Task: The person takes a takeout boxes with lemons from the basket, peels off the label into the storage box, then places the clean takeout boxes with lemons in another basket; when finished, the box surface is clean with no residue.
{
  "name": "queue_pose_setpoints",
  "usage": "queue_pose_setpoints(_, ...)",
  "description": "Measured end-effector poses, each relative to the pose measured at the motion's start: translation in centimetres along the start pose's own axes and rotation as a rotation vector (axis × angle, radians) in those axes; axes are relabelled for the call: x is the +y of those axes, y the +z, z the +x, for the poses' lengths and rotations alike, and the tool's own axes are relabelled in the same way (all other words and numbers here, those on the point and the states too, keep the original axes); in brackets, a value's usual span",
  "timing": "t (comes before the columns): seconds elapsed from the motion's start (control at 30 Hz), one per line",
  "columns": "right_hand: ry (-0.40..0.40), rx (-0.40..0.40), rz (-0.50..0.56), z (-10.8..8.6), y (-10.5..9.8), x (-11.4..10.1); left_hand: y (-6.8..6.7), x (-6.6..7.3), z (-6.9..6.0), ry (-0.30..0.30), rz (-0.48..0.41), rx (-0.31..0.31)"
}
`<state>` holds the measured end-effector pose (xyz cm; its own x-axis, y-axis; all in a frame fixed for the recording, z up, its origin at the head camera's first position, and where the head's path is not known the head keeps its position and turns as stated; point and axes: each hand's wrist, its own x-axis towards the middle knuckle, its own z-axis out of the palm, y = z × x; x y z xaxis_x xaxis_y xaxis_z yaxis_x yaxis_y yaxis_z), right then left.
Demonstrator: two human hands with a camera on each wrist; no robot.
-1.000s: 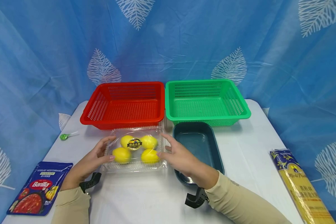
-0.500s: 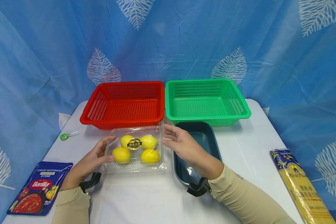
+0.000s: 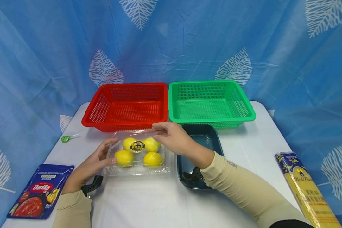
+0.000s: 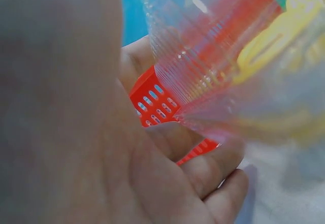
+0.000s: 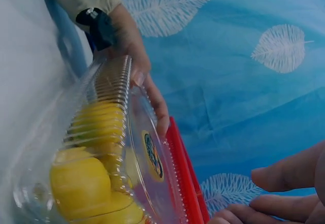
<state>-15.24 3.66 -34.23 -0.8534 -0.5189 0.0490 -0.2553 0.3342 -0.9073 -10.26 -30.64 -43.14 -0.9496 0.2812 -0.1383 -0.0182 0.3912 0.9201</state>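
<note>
A clear plastic clamshell box (image 3: pixel 142 169) with several yellow lemons (image 3: pixel 153 159) inside and a black label on its lid is in the middle of the head view. My left hand (image 3: pixel 94 161) holds its left side, thumb at the near part and fingers toward the far corner. In the left wrist view, the curled fingers (image 4: pixel 213 170) lie against the box's edge. Over the box's far right corner is my right hand (image 3: pixel 172 137), its fingers pointing left. The right wrist view shows those fingers (image 5: pixel 284 209) apart from the lid, holding nothing.
Behind the box stand a red basket (image 3: pixel 125 125) and a green basket (image 3: pixel 213 120). A dark blue dish (image 3: pixel 206 139) lies under the right forearm. A Barilla pouch (image 3: pixel 41 191) and a green lollipop (image 3: pixel 65 139) are at left, a yellow pasta pack (image 3: pixel 306 186) at right.
My right hand lets go of the box's right side, draws back to the right, then comes left and up over the far right corner. The left hand and the box stay in place.
</note>
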Motion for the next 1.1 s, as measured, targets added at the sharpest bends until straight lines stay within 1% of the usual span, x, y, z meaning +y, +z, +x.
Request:
queue_pose_setpoints(0.13,-0.019,-0.059,-0.086,1.4,0.3,-0.5,0.0,-0.2,0.0,0.013,-0.005,-0.002)
queue_pose_setpoints(0.3,-0.007,-0.151,-0.215,3.1,1.0,-1.2,0.0,-0.3,0.1,0.026,-0.008,0.000)
queue_pose_setpoints(0.43,-0.013,-0.204,-0.296,4.1,1.8,-1.6,0.1,-0.3,0.1,0.025,-0.012,0.002)
queue_pose_setpoints(0.57,-0.030,-0.228,-0.381,4.9,2.4,-1.8,0.0,-0.3,0.1,0.013,-0.012,0.002)
queue_pose_setpoints(0.8,-0.001,-0.287,-0.563,5.7,3.4,-2.4,0.0,-0.3,0.1,0.007,-0.012,-0.003)
queue_pose_setpoints(0.97,0.000,-0.334,-0.635,6.1,4.3,-2.8,0.0,-0.2,0.2,0.006,-0.016,-0.001)
queue_pose_setpoints(1.1,0.005,-0.332,-0.669,6.2,4.8,-3.0,0.1,-0.1,0.1,-0.003,-0.014,0.000)
